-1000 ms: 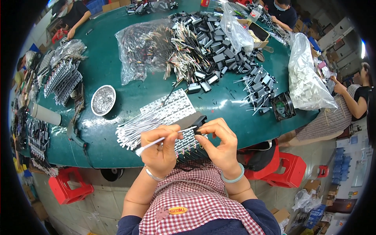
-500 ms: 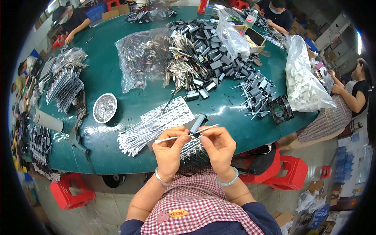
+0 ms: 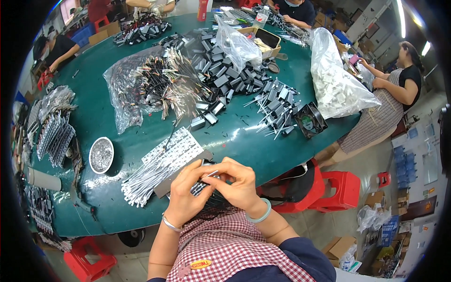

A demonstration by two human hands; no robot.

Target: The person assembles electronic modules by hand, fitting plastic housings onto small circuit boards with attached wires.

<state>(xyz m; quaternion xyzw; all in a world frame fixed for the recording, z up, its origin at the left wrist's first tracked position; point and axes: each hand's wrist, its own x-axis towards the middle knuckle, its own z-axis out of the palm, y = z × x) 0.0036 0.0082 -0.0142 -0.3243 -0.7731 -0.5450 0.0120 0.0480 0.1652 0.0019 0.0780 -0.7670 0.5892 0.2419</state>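
- The left hand (image 3: 188, 195) is curled narrow, fingers bent in and pinching a small black part with thin metal pins (image 3: 205, 181); a silver bangle (image 3: 170, 223) sits on that wrist
- The right hand (image 3: 237, 185) comes in from the other side, fingertips closed on the same small part, so both hands meet over it; a pale green bangle (image 3: 261, 215) circles that wrist
- The part is held just above the near edge of the round green table (image 3: 94, 117), over the person's lap; how the pins sit between the fingers is too small to tell
- Just left of the hands lies a flat tray of pale rods (image 3: 159, 164), laid side by side on the table and touching the edge near the left hand
- Farther left stands a small round metal dish (image 3: 101, 155), well apart from the hands
- Beyond, in the middle of the table, a heap of black blocks (image 3: 221, 80) lies beside a clear plastic bag of wired parts (image 3: 145, 84)
- At the right rim a big clear bag of white pieces (image 3: 336, 84) stands near a seated person (image 3: 399, 94); a small black fan (image 3: 309, 120) lies just beside it
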